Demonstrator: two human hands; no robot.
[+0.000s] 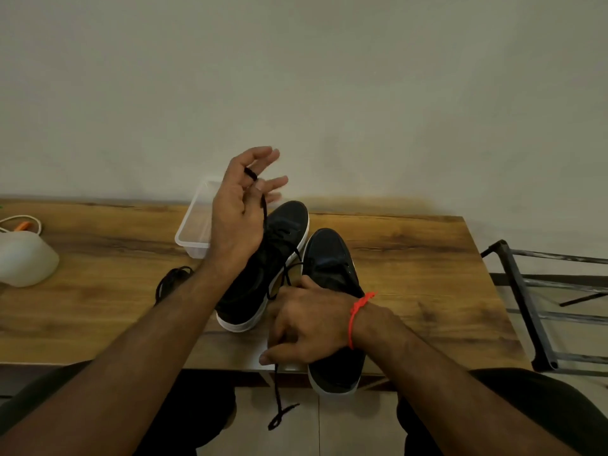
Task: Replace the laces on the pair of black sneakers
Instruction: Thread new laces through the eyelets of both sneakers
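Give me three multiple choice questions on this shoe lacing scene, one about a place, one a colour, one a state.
1. Where is the clear plastic container?
A. behind the black white-soled sneakers
B. on the floor
C. in the lap

2. What colour is the wrist thread?
A. blue
B. red-orange
C. white

3. What is the left hand doing?
A. lying flat
B. pulling the black lace up
C. gripping the container

Answers: A, it sits on the wooden table beyond them; B, it is bright red-orange; B, the lace wraps a raised finger.
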